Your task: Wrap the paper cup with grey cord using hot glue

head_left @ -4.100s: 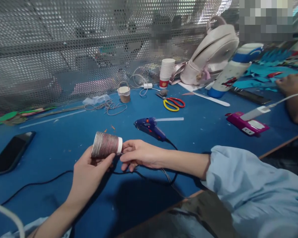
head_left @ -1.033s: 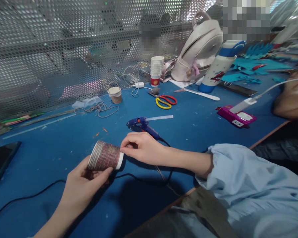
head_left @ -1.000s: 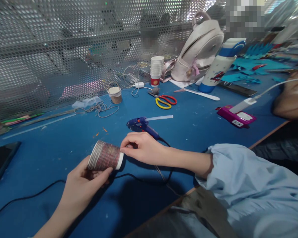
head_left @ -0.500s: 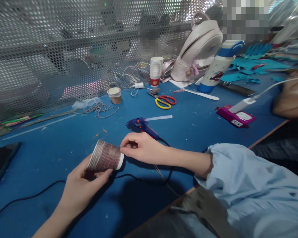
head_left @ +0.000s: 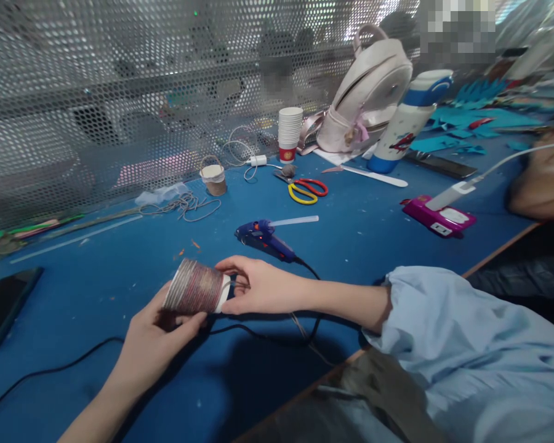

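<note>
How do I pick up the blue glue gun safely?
Take the glue gun by its handle, the end slanting toward you where the cord leaves. Come from the near right: the nozzle points left, the glue stick pokes out behind, and its red light glows, so the tip is probably hot.

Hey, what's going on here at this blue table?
A person in a light blue sleeve holds a paper cup wound with brownish cord on its side over the blue table. The left hand grips the wound body from below; the right hand pinches its bare white end, thumb on top. A blue hot glue gun lies just behind the hands. Red and yellow scissors and a stack of white paper cups sit farther back.
</note>
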### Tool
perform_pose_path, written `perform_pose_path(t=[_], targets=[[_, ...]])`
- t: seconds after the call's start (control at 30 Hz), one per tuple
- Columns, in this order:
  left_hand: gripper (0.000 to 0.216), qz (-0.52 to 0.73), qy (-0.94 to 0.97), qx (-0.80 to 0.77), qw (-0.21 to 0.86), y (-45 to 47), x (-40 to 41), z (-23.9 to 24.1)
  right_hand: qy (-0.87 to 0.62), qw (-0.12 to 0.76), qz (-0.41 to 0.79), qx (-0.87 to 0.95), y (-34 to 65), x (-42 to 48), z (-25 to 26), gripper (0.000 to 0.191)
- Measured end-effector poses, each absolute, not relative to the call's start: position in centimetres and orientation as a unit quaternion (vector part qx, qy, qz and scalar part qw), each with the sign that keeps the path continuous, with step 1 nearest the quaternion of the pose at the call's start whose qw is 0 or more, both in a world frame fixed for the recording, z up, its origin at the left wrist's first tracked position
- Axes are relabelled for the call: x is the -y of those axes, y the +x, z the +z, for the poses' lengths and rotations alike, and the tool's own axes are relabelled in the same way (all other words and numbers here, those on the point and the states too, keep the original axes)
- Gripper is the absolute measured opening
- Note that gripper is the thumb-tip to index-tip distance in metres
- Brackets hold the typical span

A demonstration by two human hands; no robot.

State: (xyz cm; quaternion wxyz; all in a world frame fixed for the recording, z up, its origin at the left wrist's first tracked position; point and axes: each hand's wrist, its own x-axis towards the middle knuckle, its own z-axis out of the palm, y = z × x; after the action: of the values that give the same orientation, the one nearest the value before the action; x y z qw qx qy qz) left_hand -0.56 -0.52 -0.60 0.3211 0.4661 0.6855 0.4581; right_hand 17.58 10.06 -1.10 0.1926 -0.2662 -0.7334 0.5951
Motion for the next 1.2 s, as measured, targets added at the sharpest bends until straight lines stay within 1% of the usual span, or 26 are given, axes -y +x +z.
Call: perform_pose_path(t=[0.07, 0.2, 0.33, 0.47, 0.57, 0.63, 0.7, 0.77, 0.8, 0.87, 0.93, 1.0, 1.1, 1.13, 1.2], targets=[[0.031, 0.462, 0.454, -0.686, 0.331, -0.5, 0.4, -0.8, -0.279, 0.21, 0.555, 0.755, 17.5, -9.8, -1.3, 0.065], [0.035, 0.478, 0.448, -0.67, 0.349, -0.3, 0.3, -1.1, -0.268, 0.258, 0.432, 0.821, 17.5, -9.3, -1.7, 0.067], [0.033, 0.469, 0.426, -0.666, 0.394, 0.0, 0.3, -0.9, -0.237, 0.26, 0.352, 0.867, 17.4, -8.9, -2.4, 0.064], [0.029, 0.481, 0.399, -0.676, 0.389, 0.2, 0.3, -0.9, -0.219, 0.243, 0.333, 0.884, 17.5, -8.9, -2.4, 0.064], [0.028, 0.5, 0.383, -0.683, 0.369, 0.0, 0.2, -1.0, -0.224, 0.259, 0.341, 0.876, 17.8, -9.0, -1.8, 0.067], [0.03, 0.512, 0.372, -0.692, 0.348, -0.2, 0.1, -1.0, -0.241, 0.262, 0.354, 0.865, 18.2, -8.9, -1.1, 0.056], [0.031, 0.517, 0.369, -0.702, 0.323, -0.5, 0.0, -0.9, -0.23, 0.232, 0.375, 0.868, 18.6, -8.8, -0.3, 0.036], [0.032, 0.519, 0.372, -0.706, 0.306, -0.7, -0.1, -1.0, -0.164, 0.167, 0.39, 0.89, 19.2, -8.7, 0.5, 0.017], [0.032, 0.524, 0.371, -0.705, 0.301, -0.8, -0.2, -1.0, -0.119, 0.128, 0.39, 0.904, 19.6, -8.7, 0.9, 0.013], [0.033, 0.539, 0.361, -0.699, 0.301, -0.9, -0.4, -1.2, -0.04, 0.048, 0.373, 0.926, 20.5, -8.7, 1.8, 0.013], [0.033, 0.552, 0.349, -0.692, 0.308, -1.0, -0.5, -1.3, -0.009, -0.012, 0.344, 0.939, 21.7, -8.9, 2.8, 0.017], [0.033, 0.564, 0.34, -0.681, 0.32, -0.9, -0.6, -1.3, -0.031, -0.023, 0.325, 0.945, 23.1, -9.5, 3.9, 0.02], [0.035, 0.588, 0.32, -0.661, 0.339, -0.7, -0.6, -1.1, -0.131, 0.029, 0.338, 0.932, 25.2, -10.9, 5.2, 0.02], [0.035, 0.594, 0.314, -0.657, 0.341, -0.7, -0.6, -1.1, -0.178, 0.037, 0.335, 0.924, 25.8, -11.6, 5.3, 0.022], [0.035, 0.601, 0.306, -0.653, 0.343, -0.7, -0.6, -1.1, -0.294, 0.022, 0.284, 0.912, 26.7, -13.0, 5.1, 0.034]])
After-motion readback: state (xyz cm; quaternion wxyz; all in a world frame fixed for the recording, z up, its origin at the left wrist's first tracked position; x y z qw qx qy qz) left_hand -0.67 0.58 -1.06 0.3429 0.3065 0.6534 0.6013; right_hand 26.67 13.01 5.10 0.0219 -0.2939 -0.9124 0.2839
